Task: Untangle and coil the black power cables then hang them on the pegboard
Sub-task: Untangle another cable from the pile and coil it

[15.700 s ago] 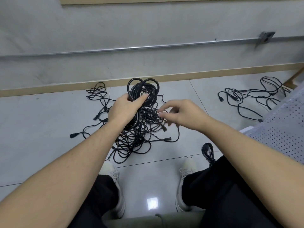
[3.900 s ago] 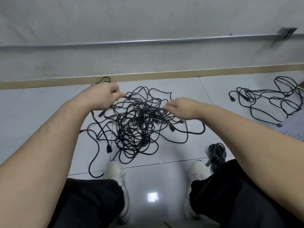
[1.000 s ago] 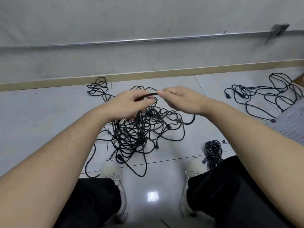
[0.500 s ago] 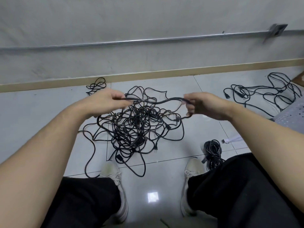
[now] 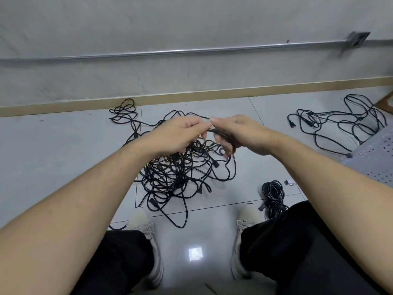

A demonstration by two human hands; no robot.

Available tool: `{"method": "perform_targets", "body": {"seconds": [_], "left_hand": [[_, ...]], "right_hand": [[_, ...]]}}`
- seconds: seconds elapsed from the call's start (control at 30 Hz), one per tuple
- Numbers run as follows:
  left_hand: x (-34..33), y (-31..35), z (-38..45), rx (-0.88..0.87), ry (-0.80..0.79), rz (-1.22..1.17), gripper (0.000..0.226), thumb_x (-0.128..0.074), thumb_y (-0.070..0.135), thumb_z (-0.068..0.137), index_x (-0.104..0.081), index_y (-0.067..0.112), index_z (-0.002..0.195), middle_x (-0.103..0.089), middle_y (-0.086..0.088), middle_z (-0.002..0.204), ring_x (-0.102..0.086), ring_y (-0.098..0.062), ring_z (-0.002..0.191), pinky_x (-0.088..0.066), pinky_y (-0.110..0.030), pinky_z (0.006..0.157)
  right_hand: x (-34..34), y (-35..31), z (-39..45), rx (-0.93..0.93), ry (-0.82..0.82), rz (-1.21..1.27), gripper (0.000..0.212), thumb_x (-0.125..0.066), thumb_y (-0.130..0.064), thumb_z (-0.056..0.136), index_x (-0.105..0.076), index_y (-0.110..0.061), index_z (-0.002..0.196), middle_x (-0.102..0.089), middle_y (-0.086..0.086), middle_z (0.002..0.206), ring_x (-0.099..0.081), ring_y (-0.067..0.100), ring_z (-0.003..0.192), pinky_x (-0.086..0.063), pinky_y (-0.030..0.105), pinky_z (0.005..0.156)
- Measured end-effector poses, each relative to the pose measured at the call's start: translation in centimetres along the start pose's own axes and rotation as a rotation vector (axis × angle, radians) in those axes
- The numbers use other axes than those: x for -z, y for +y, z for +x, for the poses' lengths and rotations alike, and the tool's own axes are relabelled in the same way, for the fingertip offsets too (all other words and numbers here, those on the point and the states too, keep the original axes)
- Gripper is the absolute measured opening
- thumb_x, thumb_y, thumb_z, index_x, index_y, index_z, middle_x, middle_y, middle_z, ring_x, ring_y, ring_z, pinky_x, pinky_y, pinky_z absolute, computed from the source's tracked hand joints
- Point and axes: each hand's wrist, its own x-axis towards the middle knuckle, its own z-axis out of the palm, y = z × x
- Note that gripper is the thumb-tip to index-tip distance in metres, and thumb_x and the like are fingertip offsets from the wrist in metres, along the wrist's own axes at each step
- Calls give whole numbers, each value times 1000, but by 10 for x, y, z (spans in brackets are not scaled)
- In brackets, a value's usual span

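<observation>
A tangled heap of black power cables [image 5: 178, 173] lies on the tiled floor in front of my feet. My left hand [image 5: 180, 135] and my right hand [image 5: 236, 133] are side by side above the heap, almost touching. Both are closed on the same black cable strand [image 5: 213, 130], which runs between them and down into the heap. A finished small coil of black cable [image 5: 273, 192] rests on the floor by my right foot. The pegboard [image 5: 376, 158], a pale perforated panel, lies at the right edge.
Another loose spread of black cables [image 5: 340, 122] lies on the floor at the far right. A smaller loop bundle [image 5: 124, 112] sits near the baseboard. The grey wall with a metal conduit [image 5: 191, 51] stands behind. My shoes [image 5: 141, 222] and black trousers fill the bottom.
My hands were about a forearm's width apart with the cable stretched between them; now they have come together above the heap, still holding that strand.
</observation>
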Motion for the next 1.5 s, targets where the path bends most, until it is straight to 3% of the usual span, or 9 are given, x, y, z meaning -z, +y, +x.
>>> {"method": "perform_targets", "body": {"seconds": [0.13,0.3,0.43,0.7,0.8,1.0,1.1,1.23,1.5], "left_hand": [[9,4,-1,-58,114,-62,38,-57,51,99,-61,29,69,-36,8,58,-28,-16,54,-24,-28,51],[24,1,-4,-48,289,-184,49,-63,42,94,-49,24,51,-33,7,53,-25,-14,49,-21,-25,46],[36,-10,-6,-30,388,-143,59,-63,33,98,-42,23,43,-30,7,49,-22,-15,50,-23,-25,49],[38,-7,-17,151,77,117,35,-50,48,104,-70,19,96,-76,-4,79,-55,-17,56,-40,-16,46],[19,-1,-14,125,-67,177,32,-53,55,100,-70,28,100,-76,1,82,-62,-13,62,-49,-27,63],[-9,8,-1,-73,0,338,27,-52,37,106,-61,26,83,-45,11,58,-36,-2,46,-31,-26,49],[6,9,-2,-40,152,-63,30,-49,34,107,-60,27,80,-37,13,56,-30,-10,53,-24,-28,50],[26,2,-10,-9,191,-203,33,-53,30,106,-65,25,76,-33,9,58,-25,-7,50,-24,-20,46],[20,-2,-18,103,-38,16,17,-63,46,97,-66,33,109,-66,-5,77,-49,-20,56,-45,-29,47]], "right_hand": [[18,11,1,-95,-89,-224,62,-64,-66,87,-65,-6,70,-68,13,71,-67,32,85,-49,34,94],[21,33,9,-163,-51,-469,45,-74,-39,91,-64,4,82,-65,-12,61,-44,6,56,-36,19,55],[27,33,10,-170,46,-496,51,-73,-48,90,-60,0,78,-47,-14,50,-34,12,54,-29,28,55],[26,16,9,-153,82,-710,54,-54,-55,99,-39,-18,63,-35,-4,57,-35,14,53,-29,27,52],[15,8,9,-64,67,-699,45,-69,-41,95,-43,-18,66,-40,-5,58,-37,7,49,-28,19,46],[10,11,2,-44,83,-259,31,-76,-20,90,-50,-18,74,-46,-3,58,-40,8,47,-39,21,47],[25,21,-6,-81,101,-45,23,-74,-19,92,-56,-13,78,-64,8,64,-60,21,64,-56,32,73],[41,37,-14,-140,49,11,24,-61,-32,100,-59,-10,92,-75,12,90,-68,34,103,-47,43,110],[31,20,-8,55,215,-251,23,-58,-38,102,-70,-26,86,-45,-16,58,-41,12,62,-41,25,60]]}}
